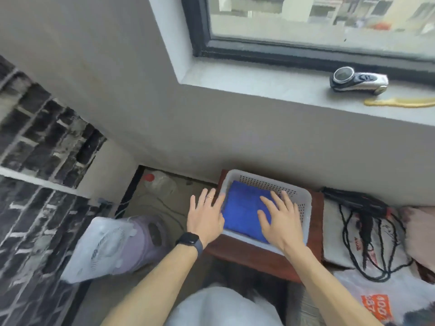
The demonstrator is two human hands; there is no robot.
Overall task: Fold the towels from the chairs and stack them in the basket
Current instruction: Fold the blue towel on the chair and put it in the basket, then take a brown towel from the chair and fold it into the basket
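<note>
A folded blue towel (pixel 242 208) lies inside a white perforated plastic basket (pixel 263 182) that stands on a reddish-brown wooden stool (pixel 315 231). My right hand (pixel 280 220) rests flat on the towel's right half with fingers spread and straight. My left hand (pixel 206 220) is flat too, with fingers spread at the basket's left rim, its fingertips near the towel's left edge. A ring and a dark wristwatch are on the left hand and wrist.
A white and lilac fan heater (pixel 113 248) stands left of the stool. A plastic bottle (pixel 157 182) lies on the floor behind it. Black cables (pixel 367 231) and white bags (pixel 376 290) lie to the right. A silver device (pixel 357 81) sits on the window sill.
</note>
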